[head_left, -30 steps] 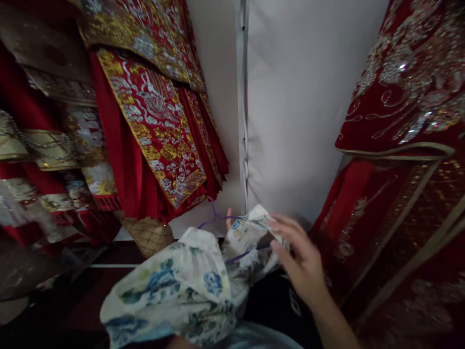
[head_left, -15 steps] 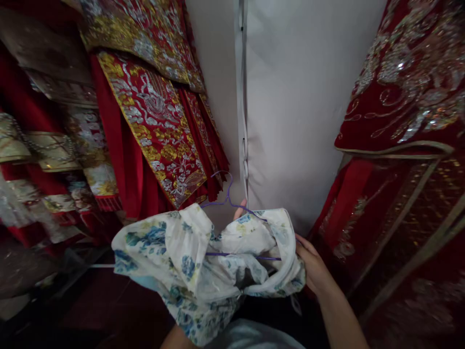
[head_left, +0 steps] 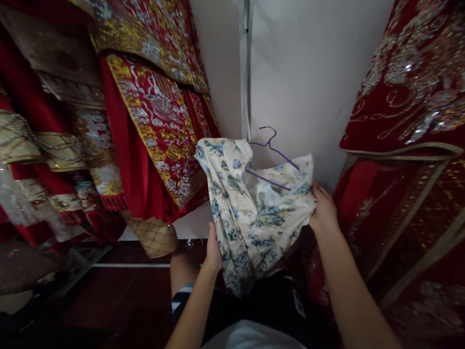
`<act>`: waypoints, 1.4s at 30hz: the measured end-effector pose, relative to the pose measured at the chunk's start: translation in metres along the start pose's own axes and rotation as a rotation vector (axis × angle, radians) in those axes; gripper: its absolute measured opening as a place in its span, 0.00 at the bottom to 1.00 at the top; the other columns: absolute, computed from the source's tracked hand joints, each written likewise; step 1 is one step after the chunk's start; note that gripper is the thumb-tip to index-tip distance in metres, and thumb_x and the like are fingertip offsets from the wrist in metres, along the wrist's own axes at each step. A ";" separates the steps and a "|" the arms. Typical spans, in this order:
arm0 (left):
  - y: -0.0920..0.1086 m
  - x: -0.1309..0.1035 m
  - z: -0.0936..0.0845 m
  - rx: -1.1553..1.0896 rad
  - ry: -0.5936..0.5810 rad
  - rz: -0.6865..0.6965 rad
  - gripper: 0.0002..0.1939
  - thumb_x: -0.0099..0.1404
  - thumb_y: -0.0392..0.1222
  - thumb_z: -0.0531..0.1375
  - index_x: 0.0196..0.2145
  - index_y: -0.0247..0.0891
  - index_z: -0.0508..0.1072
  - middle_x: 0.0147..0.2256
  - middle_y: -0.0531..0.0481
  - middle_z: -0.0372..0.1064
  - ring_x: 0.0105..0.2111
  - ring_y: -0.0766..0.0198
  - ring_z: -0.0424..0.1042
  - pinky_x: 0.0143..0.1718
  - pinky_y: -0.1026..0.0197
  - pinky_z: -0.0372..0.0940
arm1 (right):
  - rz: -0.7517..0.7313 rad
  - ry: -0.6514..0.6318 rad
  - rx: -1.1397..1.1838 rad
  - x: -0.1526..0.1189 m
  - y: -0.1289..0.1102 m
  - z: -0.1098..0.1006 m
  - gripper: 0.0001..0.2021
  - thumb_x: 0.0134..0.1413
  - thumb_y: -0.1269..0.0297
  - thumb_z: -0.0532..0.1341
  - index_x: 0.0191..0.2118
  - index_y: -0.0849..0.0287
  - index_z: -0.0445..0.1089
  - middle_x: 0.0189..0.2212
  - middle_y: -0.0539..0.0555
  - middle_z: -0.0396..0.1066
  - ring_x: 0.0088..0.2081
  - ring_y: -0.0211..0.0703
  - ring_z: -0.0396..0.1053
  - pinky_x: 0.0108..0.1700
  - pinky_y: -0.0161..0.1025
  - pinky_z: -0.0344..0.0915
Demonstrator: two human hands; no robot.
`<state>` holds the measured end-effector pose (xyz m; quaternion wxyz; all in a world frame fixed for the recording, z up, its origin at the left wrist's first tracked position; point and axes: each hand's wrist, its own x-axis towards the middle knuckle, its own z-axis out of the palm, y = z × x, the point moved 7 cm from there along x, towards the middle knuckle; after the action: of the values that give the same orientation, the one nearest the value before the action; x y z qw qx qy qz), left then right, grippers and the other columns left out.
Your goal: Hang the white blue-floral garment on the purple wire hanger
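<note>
A white garment (head_left: 232,203) printed with blue and green flowers hangs in front of me on a thin purple hanger (head_left: 276,151). Its left shoulder covers one arm of the hanger. On the right, the hanger's bare arm lies within the wide neck opening. My right hand (head_left: 324,211) is closed on the garment's right edge, with the fingers partly behind the cloth. Lower down, my left hand (head_left: 213,249) holds the garment's left side; its thumb shows while the other fingers are hidden behind the fabric. The hanger's hook points up, attached to nothing.
Red costumes (head_left: 156,111) with gold and silver embroidery hang at the left. Sequinned red garments (head_left: 407,97) hang close on the right, near my forearm. A pale wall (head_left: 301,72) with a vertical strip (head_left: 245,68) stands ahead. A quilted beige piece (head_left: 154,235) hangs low left.
The garment and hanger have moved up and to the right, and the cloth now hangs downward. My left hand has come into view at its left side. My right hand has risen with it.
</note>
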<state>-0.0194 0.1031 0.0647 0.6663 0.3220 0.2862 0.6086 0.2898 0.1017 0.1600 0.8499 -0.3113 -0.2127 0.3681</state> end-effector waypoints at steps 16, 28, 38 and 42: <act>-0.056 -0.042 -0.035 0.298 0.209 0.084 0.25 0.51 0.51 0.69 0.43 0.33 0.78 0.42 0.42 0.78 0.48 0.51 0.74 0.54 0.52 0.64 | -0.625 0.061 -0.766 -0.086 0.018 -0.046 0.35 0.47 0.51 0.66 0.59 0.60 0.58 0.57 0.64 0.61 0.53 0.52 0.64 0.53 0.49 0.63; -0.072 -0.049 -0.015 0.515 -0.002 0.187 0.22 0.60 0.54 0.63 0.43 0.33 0.77 0.45 0.41 0.76 0.50 0.51 0.72 0.56 0.53 0.62 | 0.141 -0.558 -0.870 -0.117 0.135 -0.026 0.18 0.54 0.44 0.58 0.28 0.55 0.62 0.18 0.46 0.64 0.20 0.39 0.63 0.24 0.35 0.60; -0.021 -0.062 -0.046 0.598 0.442 0.589 0.28 0.57 0.47 0.65 0.52 0.38 0.62 0.51 0.41 0.65 0.52 0.54 0.67 0.54 0.54 0.61 | 0.159 -0.589 -0.701 -0.132 0.114 -0.017 0.18 0.49 0.49 0.63 0.21 0.56 0.63 0.15 0.46 0.62 0.18 0.36 0.57 0.23 0.34 0.52; -0.013 -0.061 -0.013 0.877 0.237 0.732 0.20 0.60 0.42 0.62 0.50 0.38 0.64 0.49 0.42 0.64 0.51 0.55 0.65 0.54 0.55 0.59 | 0.233 -0.594 -0.662 -0.139 0.111 -0.012 0.17 0.48 0.50 0.64 0.22 0.57 0.64 0.15 0.47 0.63 0.17 0.35 0.56 0.22 0.33 0.51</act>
<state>-0.0271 0.0429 0.0461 0.1804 0.5757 0.4540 0.6557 0.1532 0.0510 0.0565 0.5600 -0.4688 -0.5167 0.4467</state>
